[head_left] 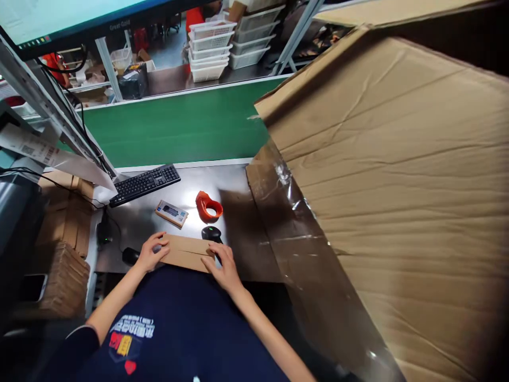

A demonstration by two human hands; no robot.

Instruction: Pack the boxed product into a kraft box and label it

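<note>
Closest in: navy shirt front (191,323) with a printed emblem low down; to the right, a large cardboard carton (397,175), creased, tape along its edge, filling that side. Both hands apart from each other, clamped on opposite ends of one small brown box (186,252), a seam running along its upper face. Left hand (152,252) pinches the left end; right hand (225,266) has the right end between thumb and fingers. Box sits just in front of the torso, at the near edge of the metal table (234,183). Beyond it: printed packet (172,213) lying flat, orange ring-shaped piece (209,207) to its right, black rounded device (210,233) with a green light near the right hand. Black object (130,256) beside the left hand, partly hidden. Keyboard (145,184) farther back, angled; green panel (183,127) behind. Far side: stacked white baskets (210,50).
</note>
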